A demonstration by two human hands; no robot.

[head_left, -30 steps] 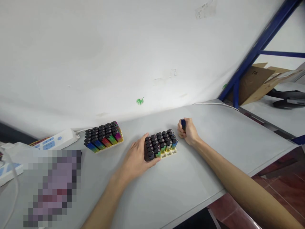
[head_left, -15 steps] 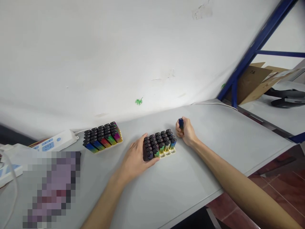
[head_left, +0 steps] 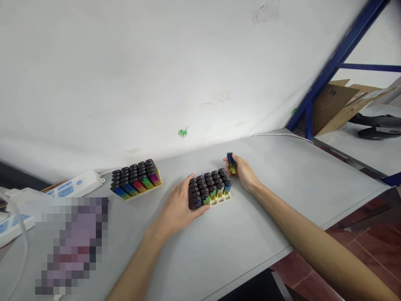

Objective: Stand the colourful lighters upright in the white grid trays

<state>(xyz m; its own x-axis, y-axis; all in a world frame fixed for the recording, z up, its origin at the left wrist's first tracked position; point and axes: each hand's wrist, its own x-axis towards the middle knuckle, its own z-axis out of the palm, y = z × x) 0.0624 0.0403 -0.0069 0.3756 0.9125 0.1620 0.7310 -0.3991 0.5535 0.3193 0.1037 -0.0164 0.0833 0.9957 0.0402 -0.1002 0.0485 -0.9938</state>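
My right hand is closed around a blue and yellow lighter, held upright just behind and right of the middle tray. That pale tray carries rows of black-topped, coloured lighters, and several slots along its front right edge hold none. Against the tray's left side, my left hand grips the block of lighters, with the thumb along the front and the fingers round the back corner.
Farther left stands a second tray packed with lighters. A white power strip and a blurred-out purple object lie at the left. Behind the table rises a wall; a blue metal frame and a cardboard box are at the right.
My right hand has moved slightly left toward the middle tray and turned, so more of the lighter's yellow lower part shows. The left hand stays on the tray.
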